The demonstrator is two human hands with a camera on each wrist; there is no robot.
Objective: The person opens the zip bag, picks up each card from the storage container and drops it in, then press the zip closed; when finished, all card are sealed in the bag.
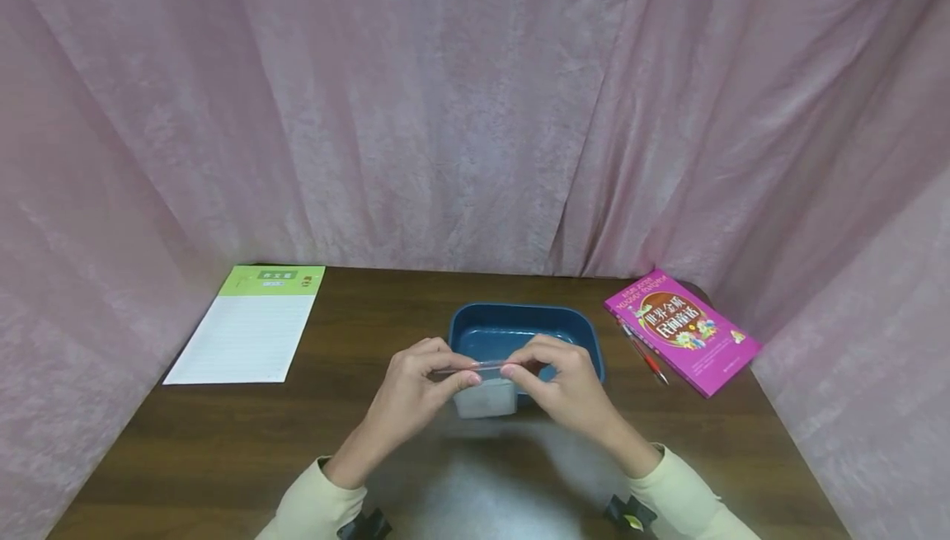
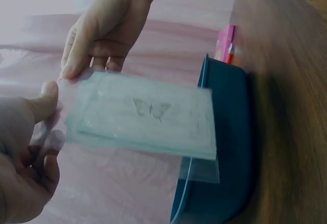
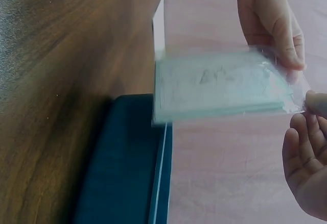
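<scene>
Both hands hold up a clear plastic bag [image 2: 76, 89] by its upper edge. My left hand [image 1: 419, 379] pinches one end of that edge between thumb and fingers, and my right hand [image 1: 560, 379] pinches the other. Inside the bag hangs a flat, pale green rectangular stack [image 2: 143, 117] with a faint grey butterfly printed on its face. In the head view the bag overlaps the near left side of a dark blue plastic basin [image 1: 527, 307].
A pad of lined paper [image 1: 245, 334] with a green header lies at the left of the wooden table [image 1: 223, 457]. On the right are a magenta book [image 1: 712, 350] and, along its edge, a red pen [image 1: 649, 360]. Pink curtains [image 1: 445, 111] surround the table.
</scene>
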